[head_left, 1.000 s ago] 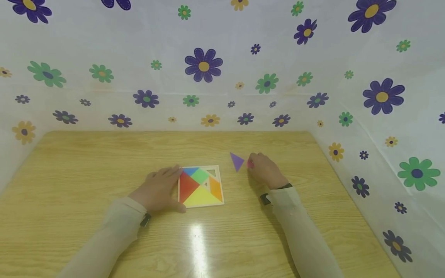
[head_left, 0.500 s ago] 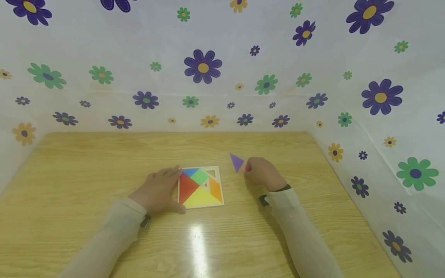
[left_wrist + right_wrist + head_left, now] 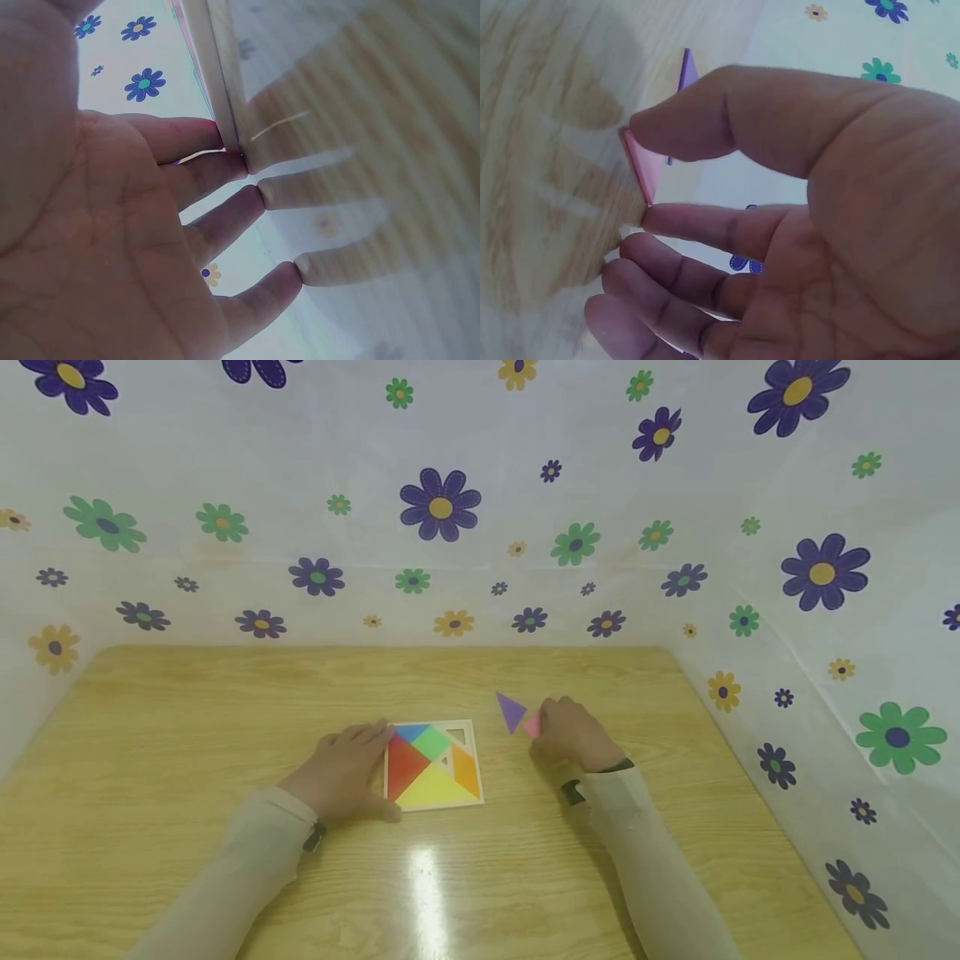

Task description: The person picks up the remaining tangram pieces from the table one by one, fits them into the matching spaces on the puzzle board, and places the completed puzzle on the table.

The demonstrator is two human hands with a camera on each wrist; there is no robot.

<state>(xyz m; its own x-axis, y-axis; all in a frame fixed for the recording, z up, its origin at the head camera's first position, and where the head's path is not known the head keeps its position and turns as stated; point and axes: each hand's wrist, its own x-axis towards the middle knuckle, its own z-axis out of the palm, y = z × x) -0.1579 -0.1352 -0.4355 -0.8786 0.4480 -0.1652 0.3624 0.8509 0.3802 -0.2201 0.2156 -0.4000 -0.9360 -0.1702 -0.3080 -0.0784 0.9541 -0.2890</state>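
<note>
A square tangram board (image 3: 442,807) lies flat on the table, filled with blue, green, red, yellow and orange pieces. Two bare triangular recesses show in its right half. Fairly straight, my left hand (image 3: 337,772) rests along the board's left side, fingertips at the far corner and thumb at the near one. The left wrist view has those fingers (image 3: 214,176) touching the board's edge. To the right, my right hand (image 3: 577,735) pinches a small pink triangle (image 3: 646,169) between thumb and index finger, low at the tabletop. Just left of it lies a larger purple triangle (image 3: 512,712).
The wood-grain table (image 3: 225,693) is bounded at the back and sides by a white flowered cloth (image 3: 480,543). A bright light reflection (image 3: 427,893) falls on the tabletop in front of the board.
The right hand has shifted slightly left and then a little back to the right, and more of the pink triangle shows between its fingers. The left hand and board have stayed put.
</note>
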